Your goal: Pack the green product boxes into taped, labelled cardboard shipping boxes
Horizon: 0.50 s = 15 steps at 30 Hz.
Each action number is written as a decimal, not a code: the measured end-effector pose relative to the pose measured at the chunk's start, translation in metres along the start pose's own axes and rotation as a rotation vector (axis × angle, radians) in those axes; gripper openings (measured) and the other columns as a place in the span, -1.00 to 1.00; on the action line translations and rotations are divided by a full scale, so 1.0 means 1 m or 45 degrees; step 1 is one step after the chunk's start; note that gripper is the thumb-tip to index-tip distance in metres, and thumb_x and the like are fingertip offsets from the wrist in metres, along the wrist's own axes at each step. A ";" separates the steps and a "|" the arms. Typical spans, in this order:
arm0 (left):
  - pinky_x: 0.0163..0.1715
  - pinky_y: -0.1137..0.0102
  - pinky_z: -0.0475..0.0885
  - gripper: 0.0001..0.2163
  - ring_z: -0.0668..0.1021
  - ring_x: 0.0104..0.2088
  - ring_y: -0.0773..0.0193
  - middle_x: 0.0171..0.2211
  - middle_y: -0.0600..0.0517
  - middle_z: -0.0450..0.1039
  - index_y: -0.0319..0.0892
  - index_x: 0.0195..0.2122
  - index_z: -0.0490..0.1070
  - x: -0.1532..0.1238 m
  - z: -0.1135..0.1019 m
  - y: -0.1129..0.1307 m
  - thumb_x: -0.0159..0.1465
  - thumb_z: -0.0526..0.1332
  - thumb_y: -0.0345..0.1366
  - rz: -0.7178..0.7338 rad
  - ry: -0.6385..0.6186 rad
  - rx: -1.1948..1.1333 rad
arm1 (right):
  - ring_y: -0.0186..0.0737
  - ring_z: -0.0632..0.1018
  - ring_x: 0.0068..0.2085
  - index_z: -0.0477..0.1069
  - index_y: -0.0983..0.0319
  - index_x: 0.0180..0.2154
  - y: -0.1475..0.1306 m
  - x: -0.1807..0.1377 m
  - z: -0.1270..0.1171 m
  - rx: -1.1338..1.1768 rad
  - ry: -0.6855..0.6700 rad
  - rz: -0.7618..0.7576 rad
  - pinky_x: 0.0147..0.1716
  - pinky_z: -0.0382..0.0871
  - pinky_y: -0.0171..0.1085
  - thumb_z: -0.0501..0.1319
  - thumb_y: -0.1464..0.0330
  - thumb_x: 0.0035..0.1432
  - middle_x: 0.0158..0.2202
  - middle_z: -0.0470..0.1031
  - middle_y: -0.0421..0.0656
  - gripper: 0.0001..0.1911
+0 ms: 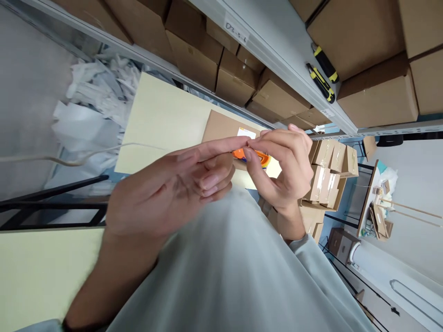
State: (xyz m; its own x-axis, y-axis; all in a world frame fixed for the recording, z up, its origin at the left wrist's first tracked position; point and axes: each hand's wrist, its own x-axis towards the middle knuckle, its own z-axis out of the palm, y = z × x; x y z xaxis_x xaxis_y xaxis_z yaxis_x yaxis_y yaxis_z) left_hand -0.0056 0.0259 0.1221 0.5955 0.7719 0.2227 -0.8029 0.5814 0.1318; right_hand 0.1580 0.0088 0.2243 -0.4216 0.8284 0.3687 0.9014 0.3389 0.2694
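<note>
My left hand (166,193) and my right hand (284,166) meet fingertip to fingertip in the middle of the view. The left forefinger is stretched out and its other fingers are curled in. The right thumb and fingers are pinched against that forefinger's tip. What they pinch is too small to make out. A thin pale cord (86,157) runs in from the left edge toward the left hand. Right behind the fingertips an orange object (258,158) lies on a flat cardboard box (221,127) with a white label (246,133).
The box rests on a pale yellow tabletop (162,120). Metal shelving holds many brown cartons (238,78) and two yellow-and-black utility knives (321,69). A heap of white scraps (93,101) lies to the left. Taped small cartons (328,173) are stacked to the right.
</note>
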 end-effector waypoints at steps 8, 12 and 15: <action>-0.48 0.41 0.20 -0.64 0.19 -0.50 0.36 -0.50 0.10 0.17 -0.19 0.12 0.71 0.004 -0.033 0.063 0.41 0.34 -0.12 -0.044 0.220 -0.052 | -0.17 0.70 -0.12 0.49 0.12 -0.01 -0.028 0.071 0.042 0.286 0.164 -0.120 0.19 0.46 -0.05 0.23 0.49 0.48 -0.18 0.66 -0.18 -0.83; -0.45 0.39 0.17 -0.68 0.25 -0.46 0.36 -0.45 0.08 0.27 -0.17 -0.04 0.71 0.013 -0.058 0.107 0.33 0.45 -0.06 0.112 0.394 0.090 | -0.17 0.71 -0.06 0.48 0.13 0.03 -0.040 0.126 0.082 0.287 0.133 -0.178 0.23 0.43 -0.07 0.19 0.52 0.49 -0.12 0.70 -0.14 -0.79; -0.38 0.39 0.25 -0.74 0.33 -0.39 0.33 -0.40 0.06 0.34 -0.15 -0.22 0.64 0.021 -0.077 0.135 0.26 0.52 -0.08 0.249 0.530 0.189 | -0.11 0.67 0.14 0.46 0.12 0.19 -0.045 0.174 0.118 0.265 0.044 -0.217 0.34 0.36 0.02 0.09 0.43 0.56 0.04 0.70 -0.06 -0.70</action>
State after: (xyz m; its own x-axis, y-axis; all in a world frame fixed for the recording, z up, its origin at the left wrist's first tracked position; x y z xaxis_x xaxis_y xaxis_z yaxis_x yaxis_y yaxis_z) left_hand -0.0988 0.1404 0.0703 0.3691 0.9181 -0.1446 -0.8782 0.3954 0.2690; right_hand 0.0552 0.1904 0.1710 -0.5689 0.7371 0.3648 0.8164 0.5596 0.1425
